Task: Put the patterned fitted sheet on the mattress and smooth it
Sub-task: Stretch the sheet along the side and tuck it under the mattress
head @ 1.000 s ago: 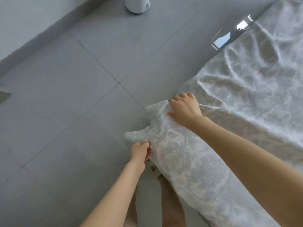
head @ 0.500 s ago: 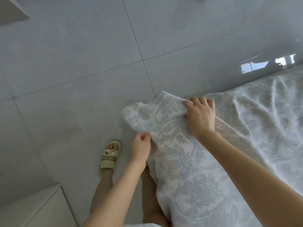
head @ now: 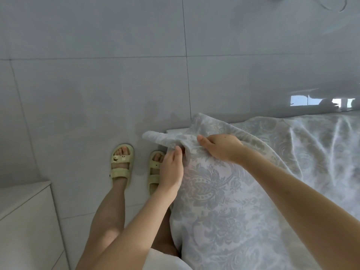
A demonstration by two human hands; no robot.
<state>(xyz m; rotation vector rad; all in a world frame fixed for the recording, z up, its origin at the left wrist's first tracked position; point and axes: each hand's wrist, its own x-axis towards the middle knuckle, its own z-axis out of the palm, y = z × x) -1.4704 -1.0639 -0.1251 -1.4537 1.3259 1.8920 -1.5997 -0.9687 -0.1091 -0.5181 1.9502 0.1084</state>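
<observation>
Home bedroom — mattress (head: pixel 171 131) corner under patterned fitted sheet (head: pixel 224 201), grey tiled floor (head: pixel 97 84), white cabinet (head: pixel 25 221) beside it — person in sandals (head: pixel 121 162).

Large pale-grey floor tiles (head: pixel 97 84), glossy, spread all around and beyond the left hand (head: pixel 171 168). Thin grout lines: one running straight away from just ahead of the right hand (head: pixel 222 147) to the top edge, another crossing it well ahead of both hands, a third slanting far left of the left hand. Faint dull smudges on the sheen just ahead of the left hand. Far right of the right hand, a bright window reflection (head: pixel 321 102) on the tile. Behind and well left of the left hand, the corner of a white cabinet (head: pixel 25 221), flat-topped. Soft, cool daylight throughout, with only faint shadows.
</observation>
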